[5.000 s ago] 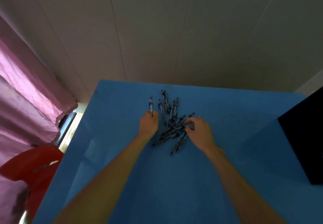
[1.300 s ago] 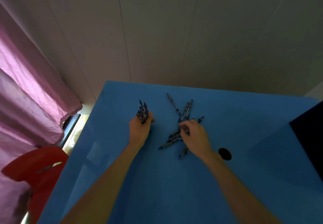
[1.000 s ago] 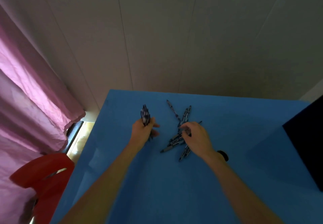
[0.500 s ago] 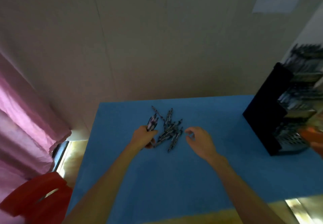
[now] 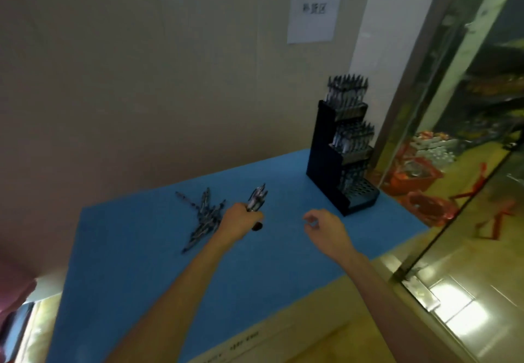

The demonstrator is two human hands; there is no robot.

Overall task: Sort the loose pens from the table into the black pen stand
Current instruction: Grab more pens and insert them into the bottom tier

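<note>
Blue table (image 5: 141, 263) | left hand (image 5: 238, 219) grips pen bundle (image 5: 256, 199) | right hand (image 5: 326, 228) loosely curled, empty | pen stand (image 5: 323, 147) far right

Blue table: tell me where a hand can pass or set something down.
Free: the blue table near its front edge, below both forearms, and the strip between the right hand and the black pen stand. Crowded: the loose pens just beyond the left hand, which grips a bundle of pens.

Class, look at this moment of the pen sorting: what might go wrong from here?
1. The left hand grips a whole bundle of pens; one could slip out on the way to the black pen stand.
2. The stand sits near the blue table edge; a nudge might tip it.
</note>
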